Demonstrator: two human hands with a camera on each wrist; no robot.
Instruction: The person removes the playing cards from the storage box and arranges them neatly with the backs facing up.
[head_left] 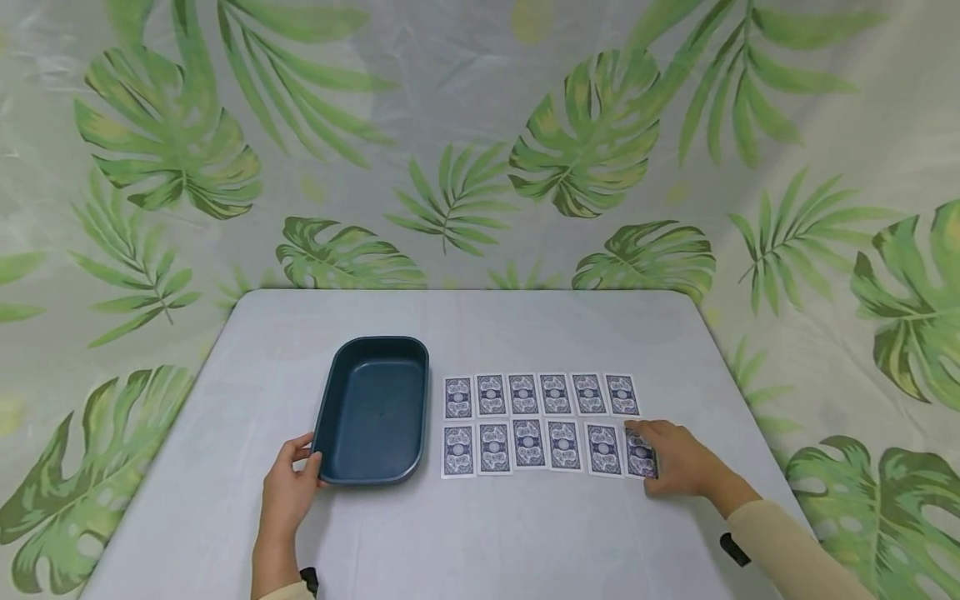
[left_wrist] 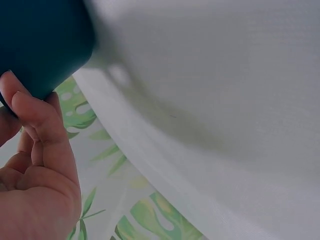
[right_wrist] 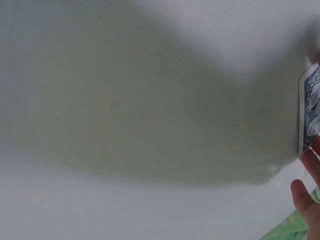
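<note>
A dark blue rectangular tray (head_left: 411,479) with rounded corners sits left of the cards. My left hand (head_left: 287,492) pinches its near left corner between thumb and fingers; the left wrist view shows the tray's outer side (left_wrist: 45,45) and the curled fingers. At the right end of the front row, my right hand (head_left: 686,458) holds a playing card (head_left: 640,457) by its edges, the back showing. That card (right_wrist: 312,110) also appears at the border of the right wrist view, with fingers at its ends. Whether it is lifted off the cloth I cannot tell.
Two rows of playing cards lie on the white table (head_left: 525,542), patterned blue backs up: a back row (head_left: 554,393) and a front row (head_left: 529,443). Behind the table hangs a leaf-printed curtain (head_left: 450,125). The table's edges fall away left and right.
</note>
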